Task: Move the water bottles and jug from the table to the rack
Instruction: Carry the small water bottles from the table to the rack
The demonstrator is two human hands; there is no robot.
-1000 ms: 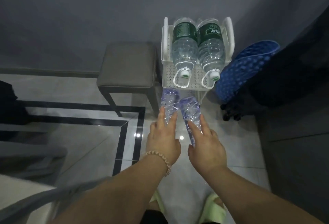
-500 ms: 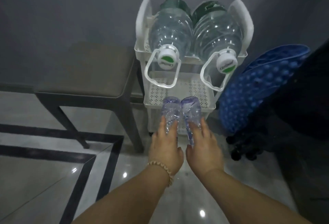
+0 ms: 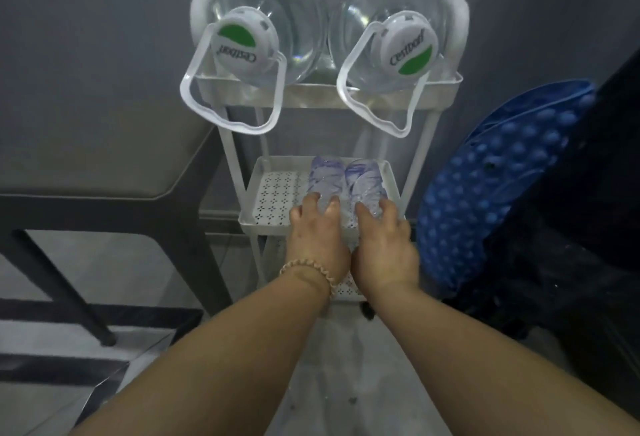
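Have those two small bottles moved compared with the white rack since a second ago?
Yes. The two small bottles went forward from short of the rack onto its middle shelf, both hands still gripping.

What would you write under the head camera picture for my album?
Two hands lay two small bottles on the rack's middle shelf.

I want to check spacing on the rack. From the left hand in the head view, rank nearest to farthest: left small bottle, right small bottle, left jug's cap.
From the left hand:
1. Left small bottle, in its grip, middle shelf.
2. Right small bottle, just right, in the right hand.
3. Left jug's cap, top shelf.
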